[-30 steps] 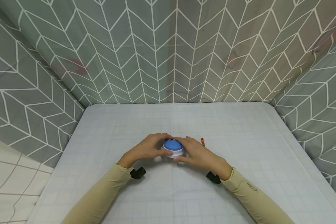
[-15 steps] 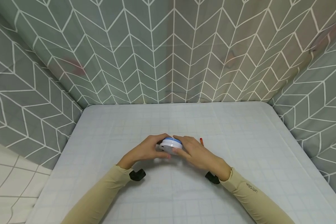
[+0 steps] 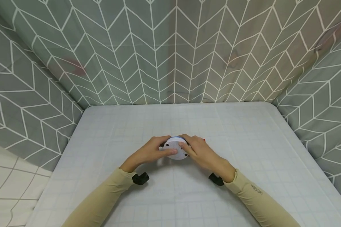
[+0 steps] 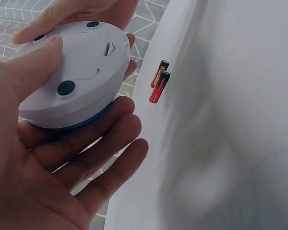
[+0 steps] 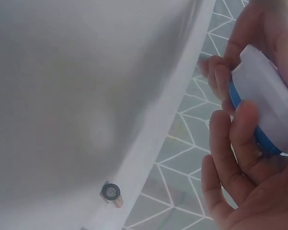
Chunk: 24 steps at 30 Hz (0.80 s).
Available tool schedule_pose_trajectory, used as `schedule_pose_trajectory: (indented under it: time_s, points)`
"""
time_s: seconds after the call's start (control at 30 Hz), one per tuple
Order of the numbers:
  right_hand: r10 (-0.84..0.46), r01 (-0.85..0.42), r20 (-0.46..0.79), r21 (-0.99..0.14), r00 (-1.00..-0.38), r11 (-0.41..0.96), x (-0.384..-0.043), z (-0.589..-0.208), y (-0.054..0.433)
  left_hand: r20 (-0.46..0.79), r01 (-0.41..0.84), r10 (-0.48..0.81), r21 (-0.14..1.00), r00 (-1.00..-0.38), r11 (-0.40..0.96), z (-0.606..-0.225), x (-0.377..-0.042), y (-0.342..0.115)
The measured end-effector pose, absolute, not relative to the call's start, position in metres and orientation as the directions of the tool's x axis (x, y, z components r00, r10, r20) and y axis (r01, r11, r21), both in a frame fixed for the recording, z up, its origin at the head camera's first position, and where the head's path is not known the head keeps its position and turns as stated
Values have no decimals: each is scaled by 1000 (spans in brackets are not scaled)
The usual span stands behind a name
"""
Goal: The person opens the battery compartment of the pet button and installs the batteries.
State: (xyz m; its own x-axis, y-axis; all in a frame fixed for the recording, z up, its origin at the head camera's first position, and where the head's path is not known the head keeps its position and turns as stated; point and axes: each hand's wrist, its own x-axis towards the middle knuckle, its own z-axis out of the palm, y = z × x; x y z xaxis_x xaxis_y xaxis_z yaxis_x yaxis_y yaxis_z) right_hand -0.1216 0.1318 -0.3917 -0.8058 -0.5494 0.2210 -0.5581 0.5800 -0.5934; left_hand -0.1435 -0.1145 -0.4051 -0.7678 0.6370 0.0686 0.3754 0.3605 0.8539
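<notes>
Both hands hold a round white device with a blue dome (image 3: 174, 156) above the table, its white underside turned up toward the head camera. My left hand (image 3: 152, 149) has its thumb across that underside and its fingers below, by the blue side. From the other side my right hand (image 3: 204, 155) grips the rim, thumb on the underside as well. The left wrist view shows dark round feet (image 4: 66, 87), a faint panel outline (image 4: 79, 64) and a small slot (image 4: 107, 49) on the underside. The blue dome (image 5: 235, 95) faces away, mostly hidden behind fingers.
Two red-and-black batteries (image 4: 158, 90) lie side by side on the white-covered table (image 3: 170, 195), beyond the right hand; one battery's end (image 5: 111, 192) shows in the right wrist view. Patterned grey curtains (image 3: 164, 56) stand along the table's back and sides.
The device has been tipped over in both hands: the blue dome faced up before, and now the white underside does. Both thumbs have shifted onto the underside.
</notes>
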Motion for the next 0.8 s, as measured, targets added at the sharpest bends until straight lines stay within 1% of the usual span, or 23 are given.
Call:
schedule_pose_trajectory:
  time_s: [0.2, 0.33, 0.43, 0.53, 0.63, 0.8]
  points:
    - [-533, -526, 217, -658, -818, 540, -123, -390, 136, 62, 334, 640, 889, -765, 312, -407, -145, -108]
    - [-532, -539, 241, -658, -812, 525, -126, -392, 138, 46, 290, 651, 917, -758, 274, -408, -144, -104]
    - [-548, -556, 248, -651, -799, 517, -127, -393, 139, 11, 231, 653, 940, -757, 251, -408, -142, -103]
    - [-564, -575, 253, -634, -786, 517, -127, -393, 140, -40, 156, 646, 957, -762, 243, -411, -141, -102]
    - [-574, -608, 278, -590, -770, 530, -127, -393, 140, -93, 76, 637, 970, -765, 233, -415, -139, -102]
    - [-572, -649, 329, -525, -751, 550, -127, -396, 139, -134, -22, 633, 983, -762, 182, -421, -139, -102]
